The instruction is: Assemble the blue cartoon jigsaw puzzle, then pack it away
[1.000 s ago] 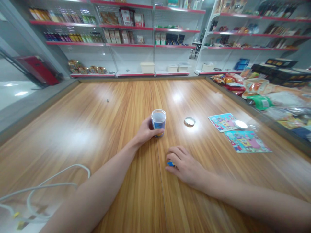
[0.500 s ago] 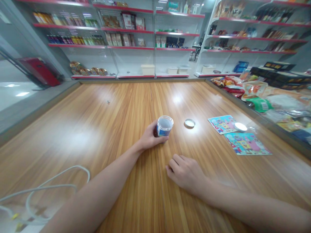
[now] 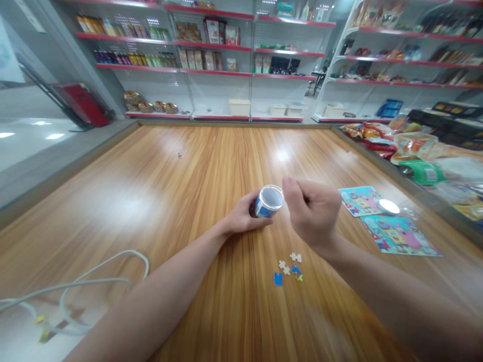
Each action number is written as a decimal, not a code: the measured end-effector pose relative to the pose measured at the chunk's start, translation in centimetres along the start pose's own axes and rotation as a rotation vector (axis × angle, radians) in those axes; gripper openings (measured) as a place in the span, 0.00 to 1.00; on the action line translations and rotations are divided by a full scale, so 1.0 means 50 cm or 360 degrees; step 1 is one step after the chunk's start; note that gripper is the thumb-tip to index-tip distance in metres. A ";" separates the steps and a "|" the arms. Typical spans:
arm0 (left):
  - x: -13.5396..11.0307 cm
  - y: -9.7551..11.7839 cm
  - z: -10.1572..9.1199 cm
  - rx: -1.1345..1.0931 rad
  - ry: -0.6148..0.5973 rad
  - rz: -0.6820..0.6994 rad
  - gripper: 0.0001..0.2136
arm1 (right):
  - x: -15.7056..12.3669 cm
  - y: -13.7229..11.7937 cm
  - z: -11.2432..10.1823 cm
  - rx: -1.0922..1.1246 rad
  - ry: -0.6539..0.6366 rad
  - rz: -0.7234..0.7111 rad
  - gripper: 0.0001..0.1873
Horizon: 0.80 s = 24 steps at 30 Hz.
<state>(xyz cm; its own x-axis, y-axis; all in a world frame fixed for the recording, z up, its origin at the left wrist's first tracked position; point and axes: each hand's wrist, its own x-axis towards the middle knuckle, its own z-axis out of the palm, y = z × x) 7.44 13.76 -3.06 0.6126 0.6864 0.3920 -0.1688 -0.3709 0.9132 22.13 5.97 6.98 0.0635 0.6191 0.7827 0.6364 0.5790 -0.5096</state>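
Observation:
My left hand (image 3: 245,215) is wrapped round a small round can (image 3: 264,208) with a blue label and a clear rim. The can tilts to the right, its mouth facing up; what lies inside cannot be made out. Beside the rim, my right hand (image 3: 313,211) is raised above the table, closed in a fist. Whatever its fingers hold, if anything, is hidden. Below it, several jigsaw pieces (image 3: 285,268) lie loose on the wood, some pale side up, some blue or yellow.
Two colourful cartoon picture cards (image 3: 400,235) lie at the right, with a round white lid (image 3: 389,206) on one. A pale cable (image 3: 101,279) loops at the lower left. Bagged snacks (image 3: 418,146) fill the area past the table's right edge. Shelves (image 3: 219,73) stand behind.
My right hand has risen from the table toward the can, uncovering the jigsaw pieces. The can tips further right. A small round lid seen on the table earlier is now hidden behind my right hand.

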 end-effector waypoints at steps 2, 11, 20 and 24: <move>-0.001 0.001 0.000 0.0003 -0.0011 -0.0011 0.31 | 0.046 0.000 0.026 0.0072 0.0025 0.0138 0.29; 0.004 -0.007 -0.005 0.0038 0.0039 -0.0020 0.32 | -0.037 0.046 -0.065 -0.0349 -0.0333 0.0103 0.20; 0.001 -0.002 0.011 0.0207 0.0315 0.0237 0.36 | -0.278 0.002 -0.075 -0.1176 -0.1244 0.0159 0.23; 0.000 -0.002 0.028 0.0548 0.0469 0.0459 0.30 | -0.276 -0.002 -0.041 -0.1085 -0.1312 -0.0057 0.09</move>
<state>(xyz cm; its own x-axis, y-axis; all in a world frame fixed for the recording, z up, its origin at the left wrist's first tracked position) 8.54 12.89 -3.29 0.3276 0.6546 0.6814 -0.0049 -0.7200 0.6940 22.79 -3.70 -3.04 -0.3404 0.9229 0.1801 0.9391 0.3432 0.0159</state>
